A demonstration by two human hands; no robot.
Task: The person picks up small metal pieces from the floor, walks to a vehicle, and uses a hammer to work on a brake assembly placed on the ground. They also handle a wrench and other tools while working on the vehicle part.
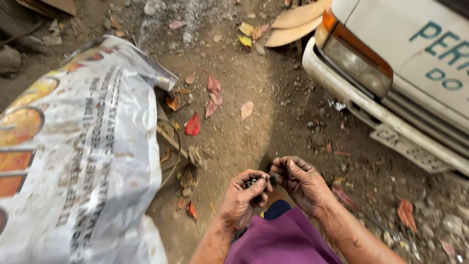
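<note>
Far to your left a big sheet [83, 146] of printed plastic lies crumpled over a mound, mostly white-grey, with rows of dark lettering running along it and orange, yellow and red shapes down its left edge. Its upper right corner is folded back, near a thin curved wire [177, 146] that loops out from under it. Just right of the sheet the ground [244, 137] is bare brown dirt strewn with dry leaves, a bright red leaf [193, 125] among them and a paler one further right. Low in the middle is your left hand [242, 198], its grip clenched with thumb and fingers pinched on a small dark part [254, 182]; what the part is cannot be made out. The part sits between both hands, above your purple cloth [283, 242] at the bottom edge. Your right hand [300, 181] touches it from the other side, fingers curled in, and its grip also closes on the same part. Both hands are smeared with dark grime. At upper right stands the front of a white vehicle [381, 29], with an orange lamp at its corner, a clear headlight, teal lettering on its panel and a pale rectangular plate [408, 149] low on the bumper, tilted. Red leaves and gravel lie below it.
</note>
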